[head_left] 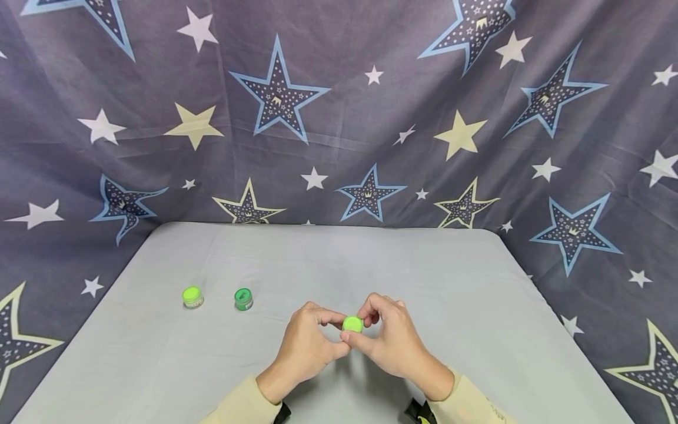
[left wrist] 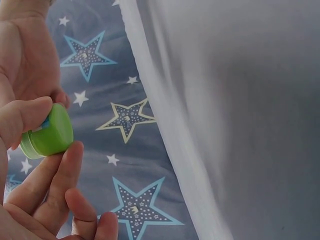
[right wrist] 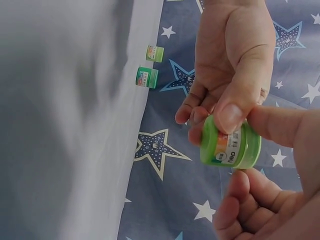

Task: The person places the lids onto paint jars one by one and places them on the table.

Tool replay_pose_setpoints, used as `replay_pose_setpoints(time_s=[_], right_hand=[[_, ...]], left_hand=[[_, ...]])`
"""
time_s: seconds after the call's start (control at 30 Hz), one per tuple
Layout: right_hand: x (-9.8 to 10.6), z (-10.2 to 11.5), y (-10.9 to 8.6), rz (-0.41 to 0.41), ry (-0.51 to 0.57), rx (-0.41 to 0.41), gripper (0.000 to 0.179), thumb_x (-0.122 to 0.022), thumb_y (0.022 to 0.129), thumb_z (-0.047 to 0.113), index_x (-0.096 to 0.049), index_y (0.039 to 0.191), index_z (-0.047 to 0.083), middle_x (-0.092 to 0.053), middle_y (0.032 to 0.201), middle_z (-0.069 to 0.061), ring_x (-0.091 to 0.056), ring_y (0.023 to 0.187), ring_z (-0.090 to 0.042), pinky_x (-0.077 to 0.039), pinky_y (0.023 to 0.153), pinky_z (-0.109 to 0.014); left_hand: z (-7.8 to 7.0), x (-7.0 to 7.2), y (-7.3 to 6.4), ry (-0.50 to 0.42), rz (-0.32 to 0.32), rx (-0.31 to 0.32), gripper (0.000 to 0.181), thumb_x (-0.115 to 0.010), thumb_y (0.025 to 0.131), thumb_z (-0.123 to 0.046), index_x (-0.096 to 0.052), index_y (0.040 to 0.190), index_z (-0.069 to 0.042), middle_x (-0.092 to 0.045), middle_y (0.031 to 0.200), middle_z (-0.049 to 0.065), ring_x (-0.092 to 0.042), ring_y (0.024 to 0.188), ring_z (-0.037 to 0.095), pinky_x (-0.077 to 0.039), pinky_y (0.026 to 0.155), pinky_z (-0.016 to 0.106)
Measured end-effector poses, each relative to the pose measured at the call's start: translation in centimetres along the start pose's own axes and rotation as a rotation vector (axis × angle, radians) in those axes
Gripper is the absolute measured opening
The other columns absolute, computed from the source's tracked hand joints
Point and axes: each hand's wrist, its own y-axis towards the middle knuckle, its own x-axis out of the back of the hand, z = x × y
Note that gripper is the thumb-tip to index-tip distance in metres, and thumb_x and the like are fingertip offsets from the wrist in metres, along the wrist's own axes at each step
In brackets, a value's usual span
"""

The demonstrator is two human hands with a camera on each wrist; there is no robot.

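A small lime-green jar (head_left: 352, 324) with a printed label (right wrist: 229, 146) is held up over the table between both hands, its lid towards the head camera. My left hand (head_left: 309, 338) grips it from the left, the thumb pressed over the label and the fingers on the far side. From the right, my right hand (head_left: 394, 337) pinches the jar at its lid end between thumb and fingers. In the left wrist view the jar's smooth green base end (left wrist: 61, 131) shows between the fingers.
On the left of the table stand a jar with a lime lid (head_left: 192, 297) and a darker green jar (head_left: 243, 299), side by side with a gap. A grey cloth covers the table (head_left: 328, 259). Behind and at the sides hangs a dark star-patterned curtain (head_left: 339, 147).
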Motion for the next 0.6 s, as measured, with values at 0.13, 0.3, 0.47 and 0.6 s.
replay_pose_setpoints(time_s=[0.13, 0.3, 0.47, 0.6], right_hand=[[-0.06, -0.01, -0.05, 0.0, -0.003, -0.007, 0.038, -0.094, 0.074, 0.027, -0.056, 0.082, 0.023, -0.059, 0.076, 0.003, -0.055, 0.076, -0.011, -0.032, 0.08, -0.035], [0.1, 0.02, 0.04, 0.005, -0.02, 0.026, 0.037, -0.094, 0.073, 0.026, -0.061, 0.089, 0.022, -0.058, 0.08, 0.009, -0.052, 0.079, -0.008, -0.032, 0.08, -0.035], [0.59, 0.03, 0.05, 0.034, -0.029, 0.094, 0.042, -0.093, 0.074, 0.02, -0.069, 0.108, 0.024, -0.062, 0.093, 0.012, -0.052, 0.086, -0.005, -0.033, 0.078, -0.035], [0.84, 0.08, 0.09, 0.077, 0.002, 0.109, 0.043, -0.091, 0.075, 0.013, -0.073, 0.111, 0.025, -0.066, 0.099, 0.015, -0.053, 0.09, -0.005, -0.033, 0.079, -0.037]], left_hand=[[-0.03, 0.01, -0.04, -0.004, 0.004, 0.005, 0.027, -0.093, 0.069, -0.016, -0.083, 0.093, -0.025, -0.066, 0.088, -0.014, -0.06, 0.094, 0.015, -0.049, 0.079, 0.032], [0.02, 0.01, -0.04, 0.007, 0.001, 0.005, 0.027, -0.093, 0.069, -0.016, -0.083, 0.093, -0.024, -0.066, 0.088, -0.014, -0.06, 0.093, 0.012, -0.049, 0.079, 0.032], [0.16, -0.08, 0.1, 0.018, -0.006, -0.009, 0.026, -0.094, 0.069, -0.019, -0.083, 0.092, -0.026, -0.067, 0.084, -0.021, -0.06, 0.092, 0.012, -0.049, 0.08, 0.033], [0.2, -0.09, 0.11, 0.019, -0.007, -0.017, 0.025, -0.095, 0.07, -0.023, -0.083, 0.092, -0.028, -0.066, 0.083, -0.021, -0.061, 0.092, 0.014, -0.049, 0.081, 0.033]])
